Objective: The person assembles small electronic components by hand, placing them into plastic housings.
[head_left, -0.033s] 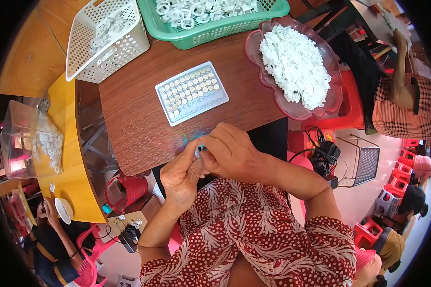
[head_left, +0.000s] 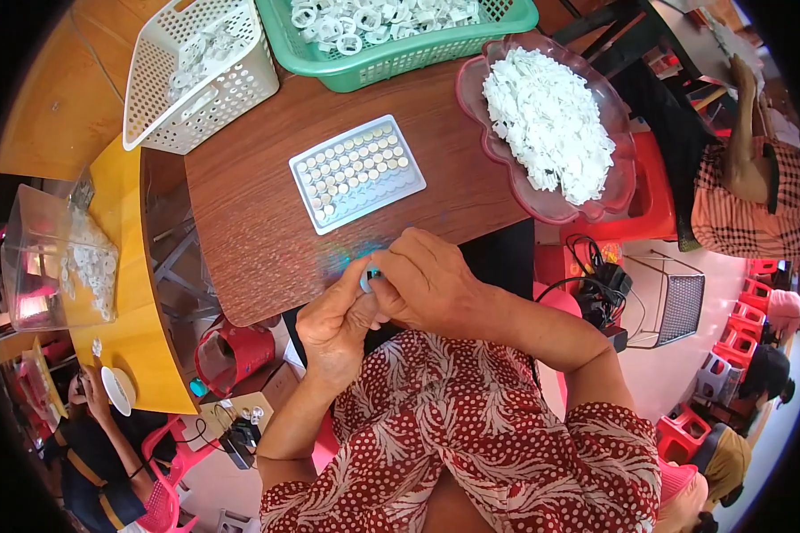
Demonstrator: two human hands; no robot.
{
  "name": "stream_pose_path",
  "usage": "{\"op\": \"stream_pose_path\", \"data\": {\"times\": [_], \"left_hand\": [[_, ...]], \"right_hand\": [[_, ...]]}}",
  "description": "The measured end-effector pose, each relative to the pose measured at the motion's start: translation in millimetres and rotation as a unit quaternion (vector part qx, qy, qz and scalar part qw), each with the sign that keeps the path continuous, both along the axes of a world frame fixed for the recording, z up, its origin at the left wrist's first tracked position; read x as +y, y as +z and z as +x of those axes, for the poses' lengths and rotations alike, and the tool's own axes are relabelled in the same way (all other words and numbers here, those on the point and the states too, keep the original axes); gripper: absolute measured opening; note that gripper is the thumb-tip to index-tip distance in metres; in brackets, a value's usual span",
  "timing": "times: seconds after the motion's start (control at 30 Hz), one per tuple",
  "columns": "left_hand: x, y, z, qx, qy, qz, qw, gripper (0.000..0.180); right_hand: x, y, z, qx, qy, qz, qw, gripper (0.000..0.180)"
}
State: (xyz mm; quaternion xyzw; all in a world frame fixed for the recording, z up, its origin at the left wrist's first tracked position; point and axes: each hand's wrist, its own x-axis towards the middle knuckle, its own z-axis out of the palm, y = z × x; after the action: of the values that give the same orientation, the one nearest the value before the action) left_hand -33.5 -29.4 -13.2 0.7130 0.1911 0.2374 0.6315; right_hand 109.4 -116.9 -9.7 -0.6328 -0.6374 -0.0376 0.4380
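A small white plastic ring [head_left: 365, 282] is pinched by the fingers of the left hand [head_left: 336, 324] and right hand [head_left: 427, 282]; a blue tray of little round pieces [head_left: 357, 172] is seen just beyond them on the brown wooden desk [head_left: 249, 231].

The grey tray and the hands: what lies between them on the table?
Only bare brown table; the head view shows nothing between the grey tray and the left hand or right hand.

Low in the middle of the frame my left hand [head_left: 336, 324] and right hand [head_left: 431, 284] meet, fingertips pinching a small pale ring [head_left: 367, 280], possibly plastic. Just above lies a grey tray [head_left: 357, 172] of round pieces on the brown table [head_left: 249, 231]. A pink dish [head_left: 549, 206] of white bits sits upper right.
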Motion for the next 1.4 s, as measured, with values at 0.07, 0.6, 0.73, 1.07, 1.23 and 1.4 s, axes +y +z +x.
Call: {"op": "stream_pose_path", "data": {"times": [0.07, 0.6, 0.73, 1.07, 1.23, 1.4], "left_hand": [[-0.1, -4.3, 0.0, 0.010, 0.019, -0.106, 0.994, 0.036], [1.1, 3.0, 8.1, 0.035, 0.134, -0.199, 0.970, 0.016], [3.7, -1.2, 8.8, 0.022, 0.131, -0.200, 0.971, 0.016], [-0.7, -4.5, 13.5, 0.045, 0.094, -0.210, 0.972, 0.027], [-3.4, -1.5, 12.5, 0.028, 0.115, -0.206, 0.971, 0.025], [-3.0, -1.9, 10.3, 0.031, 0.118, -0.213, 0.969, 0.025]], "right_hand": [[0.4, -1.6, -0.7, 0.024, 0.003, -0.015, 1.000, 0.025], [-38.2, 14.9, 10.9, 0.115, -0.069, 0.015, 0.991, 0.025], [-69.0, 34.6, 46.2, 0.005, -0.171, 0.019, 0.985, 0.021], [-104.1, 48.3, 130.6, 0.046, -0.243, -0.209, 0.946, 0.013], [-85.0, 34.5, 136.9, -0.038, -0.189, -0.296, 0.936, 0.005], [-82.7, 45.0, 131.0, -0.085, -0.169, -0.352, 0.917, 0.006]]}}
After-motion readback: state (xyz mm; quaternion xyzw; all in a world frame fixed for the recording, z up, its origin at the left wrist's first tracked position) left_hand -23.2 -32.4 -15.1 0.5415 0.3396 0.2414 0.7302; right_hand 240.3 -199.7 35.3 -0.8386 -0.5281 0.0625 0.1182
